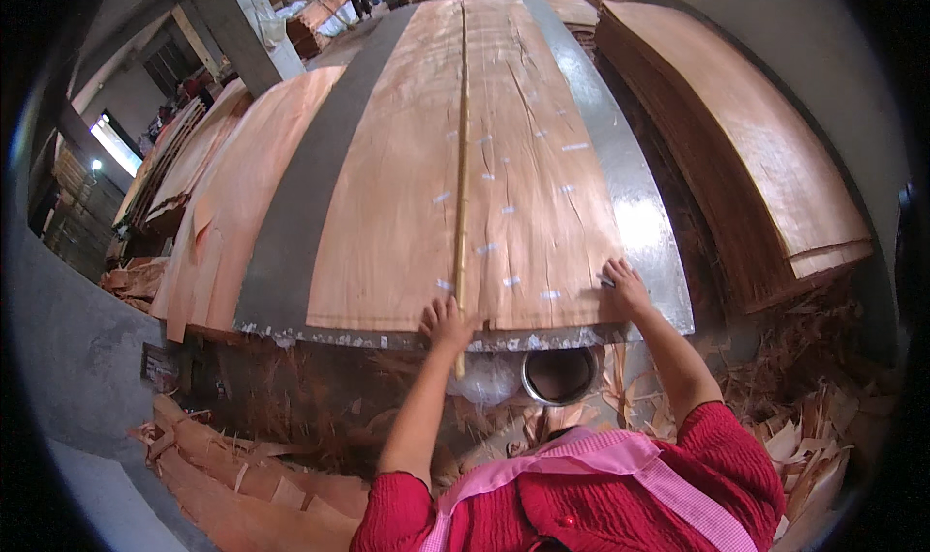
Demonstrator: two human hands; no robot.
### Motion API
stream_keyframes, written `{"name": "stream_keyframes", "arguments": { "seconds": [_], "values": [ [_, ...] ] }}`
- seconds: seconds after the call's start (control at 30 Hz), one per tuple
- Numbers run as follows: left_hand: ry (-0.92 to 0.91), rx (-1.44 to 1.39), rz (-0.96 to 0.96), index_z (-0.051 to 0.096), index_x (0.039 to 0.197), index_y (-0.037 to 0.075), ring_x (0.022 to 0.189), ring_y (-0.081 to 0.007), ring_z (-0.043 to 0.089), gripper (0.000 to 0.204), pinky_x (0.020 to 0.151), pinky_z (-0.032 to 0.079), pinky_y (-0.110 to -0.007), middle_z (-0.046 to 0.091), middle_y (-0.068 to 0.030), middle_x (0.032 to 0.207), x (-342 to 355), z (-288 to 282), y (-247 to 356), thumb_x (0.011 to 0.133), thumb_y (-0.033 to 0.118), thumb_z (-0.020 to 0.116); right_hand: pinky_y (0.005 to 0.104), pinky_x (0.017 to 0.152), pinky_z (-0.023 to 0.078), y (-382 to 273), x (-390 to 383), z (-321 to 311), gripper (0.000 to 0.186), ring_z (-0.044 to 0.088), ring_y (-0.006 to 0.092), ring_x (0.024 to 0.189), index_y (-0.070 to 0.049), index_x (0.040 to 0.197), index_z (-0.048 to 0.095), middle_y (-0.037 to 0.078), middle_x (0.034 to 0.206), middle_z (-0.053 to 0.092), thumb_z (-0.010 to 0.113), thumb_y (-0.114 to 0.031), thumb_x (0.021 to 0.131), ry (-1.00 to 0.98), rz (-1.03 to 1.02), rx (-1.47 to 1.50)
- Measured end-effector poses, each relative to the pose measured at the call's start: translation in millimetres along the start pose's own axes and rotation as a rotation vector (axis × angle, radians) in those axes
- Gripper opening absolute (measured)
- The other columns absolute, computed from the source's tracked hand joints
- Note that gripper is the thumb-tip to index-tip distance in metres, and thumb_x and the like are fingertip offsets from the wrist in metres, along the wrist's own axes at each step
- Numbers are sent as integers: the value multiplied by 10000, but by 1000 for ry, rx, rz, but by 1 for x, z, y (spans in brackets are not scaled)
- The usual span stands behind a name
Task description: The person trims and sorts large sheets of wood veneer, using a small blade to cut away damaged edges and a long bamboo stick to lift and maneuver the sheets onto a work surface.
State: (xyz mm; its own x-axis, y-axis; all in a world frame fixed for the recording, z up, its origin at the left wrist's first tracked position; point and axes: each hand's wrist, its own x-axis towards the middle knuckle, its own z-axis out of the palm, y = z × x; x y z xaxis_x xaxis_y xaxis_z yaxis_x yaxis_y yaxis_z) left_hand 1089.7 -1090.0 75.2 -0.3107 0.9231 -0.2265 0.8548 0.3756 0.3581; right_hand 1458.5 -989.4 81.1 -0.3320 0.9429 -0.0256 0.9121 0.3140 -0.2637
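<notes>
Wood sheet [387,213] is lying on a grey table [291,232], its near end facing the person. There the left hand [447,323] is resting over a long stick [463,194], fingers slightly spread; I cannot tell whether they are gripping. The right hand [627,288] is lying at the right edge, fingers narrow, any hold unclear. Beyond, tape pieces [550,294] are bridging cracks; farther cracks [528,97] are showing little tape, so some mending is probably remaining

stick [463,165] 1 | table [291,232] 1 | pot [559,378] 1 | tape bits [485,249] roughly 14
</notes>
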Motion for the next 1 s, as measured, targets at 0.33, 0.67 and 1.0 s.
{"name": "stream_keyframes", "arguments": {
  "seconds": [0.33, 0.67, 1.0],
  "values": [
    [142, 65, 133, 317, 1262, 58, 1271, -374, 70, 632, 960, 67, -604, 163, -168, 1372, -36, 21, -6, 734, 300, 565, 434, 979, 258, 5, -35, -14, 500, 258, 263, 1254, -155, 1243, 374, 43, 1347, 303, 485, -164, 756, 14, 52, -61],
    [313, -38, 216, 369, 1179, -20, 1178, -330, 322, 463, 985, 219, -419, 419, -165, 1221, 74, 15, 14, 781, 195, 466, 416, 787, 411, -20, 11, -20, 451, 463, 271, 1044, -105, 1000, 523, 66, 1107, 502, 538, -460, 721, 3, 295, -143],
    [114, 12, 93, 363, 1210, 13, 901, -338, 556, 366, 796, 433, -410, 536, -207, 1042, 107, -102, -125, 867, 128, 306, 442, 913, 322, -117, 1, 32, 461, 323, 251, 1213, -78, 1192, 427, 92, 1250, 418, 475, -194, 749, 366, 315, -208]
  ]
}}
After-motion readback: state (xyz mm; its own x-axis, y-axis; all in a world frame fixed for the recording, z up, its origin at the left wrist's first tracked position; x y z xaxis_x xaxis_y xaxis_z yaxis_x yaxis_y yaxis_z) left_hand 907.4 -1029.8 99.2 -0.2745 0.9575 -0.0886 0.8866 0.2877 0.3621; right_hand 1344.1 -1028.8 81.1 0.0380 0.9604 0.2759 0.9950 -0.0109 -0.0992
